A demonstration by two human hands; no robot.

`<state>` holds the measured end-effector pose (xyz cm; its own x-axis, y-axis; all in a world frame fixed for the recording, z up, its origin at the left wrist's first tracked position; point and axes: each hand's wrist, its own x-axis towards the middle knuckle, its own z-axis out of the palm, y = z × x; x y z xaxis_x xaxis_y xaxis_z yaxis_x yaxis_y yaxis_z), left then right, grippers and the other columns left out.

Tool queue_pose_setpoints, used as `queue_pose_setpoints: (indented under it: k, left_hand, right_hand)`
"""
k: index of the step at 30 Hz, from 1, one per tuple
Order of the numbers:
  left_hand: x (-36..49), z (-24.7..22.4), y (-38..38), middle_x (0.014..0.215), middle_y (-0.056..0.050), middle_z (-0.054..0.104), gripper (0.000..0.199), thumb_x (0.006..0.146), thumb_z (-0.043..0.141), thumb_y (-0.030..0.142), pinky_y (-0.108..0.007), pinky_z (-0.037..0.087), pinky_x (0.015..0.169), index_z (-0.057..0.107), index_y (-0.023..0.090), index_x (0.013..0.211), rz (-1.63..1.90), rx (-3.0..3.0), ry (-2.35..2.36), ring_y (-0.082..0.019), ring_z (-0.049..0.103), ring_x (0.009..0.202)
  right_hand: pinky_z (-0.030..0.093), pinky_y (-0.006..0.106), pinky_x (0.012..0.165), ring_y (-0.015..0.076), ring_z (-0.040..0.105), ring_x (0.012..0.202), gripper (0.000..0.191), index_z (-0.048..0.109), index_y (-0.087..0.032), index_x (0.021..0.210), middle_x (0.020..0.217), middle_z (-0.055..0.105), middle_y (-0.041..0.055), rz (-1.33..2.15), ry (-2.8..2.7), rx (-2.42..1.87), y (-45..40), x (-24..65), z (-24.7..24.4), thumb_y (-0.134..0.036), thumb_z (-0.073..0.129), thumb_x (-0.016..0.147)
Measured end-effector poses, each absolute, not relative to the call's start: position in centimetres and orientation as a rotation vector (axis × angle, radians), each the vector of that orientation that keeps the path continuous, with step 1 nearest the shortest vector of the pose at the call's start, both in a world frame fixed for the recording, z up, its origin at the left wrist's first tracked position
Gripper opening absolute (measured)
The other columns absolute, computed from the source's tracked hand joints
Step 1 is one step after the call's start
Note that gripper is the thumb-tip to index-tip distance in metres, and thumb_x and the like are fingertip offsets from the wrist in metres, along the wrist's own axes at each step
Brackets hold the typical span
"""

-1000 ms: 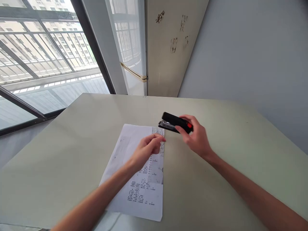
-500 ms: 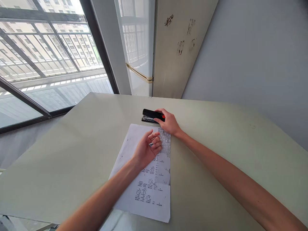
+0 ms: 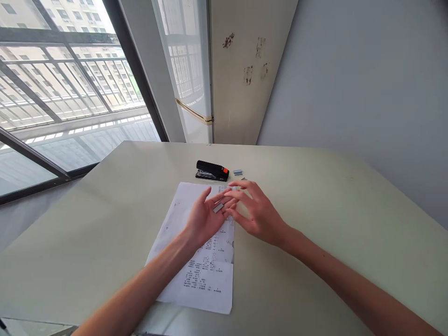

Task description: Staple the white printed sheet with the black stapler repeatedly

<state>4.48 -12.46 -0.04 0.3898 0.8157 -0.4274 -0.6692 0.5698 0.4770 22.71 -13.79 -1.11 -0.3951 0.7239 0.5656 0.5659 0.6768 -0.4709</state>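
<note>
My left hand [image 3: 206, 214] is turned palm up above the printed paper [image 3: 210, 284]. Across its fingers lies a short grey strip of staples [image 3: 218, 207]. My right hand [image 3: 257, 210] comes in from the right, fingers apart and curved, its fingertips at or just over the left fingers; nothing shows in its grasp. A black stapler [image 3: 212, 171] with an orange-red patch rests beyond the paper's top edge, untouched. Beside it lies a grey staple strip [image 3: 238, 172]. Behind the right hand, a small piece [image 3: 244, 178] is partly hidden.
The pale table [image 3: 87, 233] extends to both sides of the paper. A fridge [image 3: 238, 107] with a gold handle stands past the far edge. Left is a framed window [image 3: 80, 88]; a grey wall [image 3: 350, 79] is at the right.
My right hand has let go of the stapler and moved down to my left hand. The left fingers have uncurled, baring the staple strip. The view has shifted slightly.
</note>
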Motion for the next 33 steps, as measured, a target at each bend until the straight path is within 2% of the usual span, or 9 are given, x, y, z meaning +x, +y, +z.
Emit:
queue_pose_setpoints:
  k: [3,7,12,15,18,22,26,30,33]
  left_hand:
    - [6.2,0.8,-13.3,0.116,-0.021,0.074,0.045,0.103,0.056,0.046,-0.037,0.057,0.091,0.072,0.008,0.120,0.830,0.323,0.659,-0.030,0.072,0.107]
    - [8.3,0.8,-14.2,0.118,-0.019,0.075,0.049,0.104,0.055,0.052,-0.035,0.054,0.095,0.071,0.010,0.123,0.712,0.423,0.615,-0.029,0.071,0.114]
    - [8.6,0.5,-14.8,0.133,-0.016,0.072,0.051,0.107,0.047,0.057,-0.043,0.048,0.112,0.071,0.015,0.123,0.667,0.824,0.678,-0.030,0.065,0.128]
    - [6.0,0.5,-14.3,0.140,-0.008,0.069,0.043,0.107,0.050,0.056,-0.045,0.041,0.120,0.072,0.023,0.124,0.689,1.437,0.925,-0.028,0.060,0.134]
    - [1.6,0.3,-12.9,0.139,-0.006,0.070,0.039,0.104,0.053,0.057,-0.049,0.044,0.118,0.070,0.028,0.123,0.650,1.997,1.134,-0.030,0.060,0.133]
    - [-4.2,-0.9,-10.8,0.154,-0.004,0.059,0.041,0.106,0.049,0.056,-0.051,0.039,0.123,0.065,0.030,0.133,0.489,2.368,1.216,-0.030,0.052,0.144]
    - [-6.8,-2.4,-9.9,0.166,-0.003,0.047,0.055,0.105,0.049,0.058,-0.053,0.031,0.129,0.047,0.032,0.154,0.380,2.515,1.267,-0.030,0.037,0.157]
    - [-6.5,-3.6,-10.2,0.167,-0.002,0.045,0.057,0.106,0.047,0.058,-0.055,0.030,0.129,0.045,0.032,0.156,0.394,2.556,1.329,-0.030,0.033,0.159]
    - [-5.9,-3.9,-10.5,0.166,-0.003,0.046,0.055,0.106,0.047,0.058,-0.056,0.029,0.129,0.046,0.031,0.155,0.414,2.566,1.346,-0.030,0.034,0.158]
  right_hand:
    - [0.056,0.056,0.105,0.0346,0.053,0.139,0.032,0.064,-0.027,0.134,0.152,0.051,0.0154,0.219,-2.177,-1.038,-15.6,23.8,-1.1,-0.028,0.061,0.102]
    - [0.055,0.055,0.107,0.0330,0.049,0.144,0.017,0.072,-0.024,0.113,0.151,0.054,0.0147,0.154,-2.144,-1.043,-17.0,25.1,-1.2,-0.024,0.057,0.105]
    - [0.051,0.051,0.111,0.0296,0.054,0.140,0.013,0.069,-0.025,0.114,0.144,0.060,0.0122,0.065,-2.064,-1.140,-19.3,29.6,-1.5,-0.029,0.060,0.106]
    - [0.053,0.048,0.105,0.0297,0.059,0.133,0.016,0.071,-0.027,0.112,0.143,0.061,0.0106,-0.011,-1.898,-1.422,-20.3,35.7,-2.8,-0.037,0.060,0.105]
    - [0.053,0.050,0.100,0.0324,0.064,0.124,0.026,0.073,-0.027,0.107,0.138,0.064,0.0106,-0.088,-1.709,-1.742,-20.8,43.4,-5.3,-0.048,0.059,0.102]
    - [0.051,0.052,0.100,0.0343,0.065,0.119,0.035,0.073,-0.024,0.100,0.125,0.070,0.0133,-0.158,-1.527,-1.956,-20.8,51.6,-8.6,-0.055,0.057,0.098]
    - [0.050,0.050,0.093,0.0337,0.067,0.111,0.034,0.072,-0.025,0.093,0.113,0.074,0.0139,-0.167,-1.397,-2.016,-20.6,54.5,-10.0,-0.057,0.061,0.094]
    - [0.050,0.052,0.091,0.0359,0.066,0.110,0.034,0.072,-0.026,0.095,0.113,0.073,0.0153,-0.183,-1.386,-2.046,-20.8,54.6,-9.9,-0.058,0.060,0.095]
    - [0.052,0.051,0.088,0.0353,0.067,0.106,0.037,0.071,-0.024,0.110,0.119,0.069,0.0183,-0.239,-1.381,-2.016,-21.1,53.4,-9.3,-0.057,0.063,0.095]
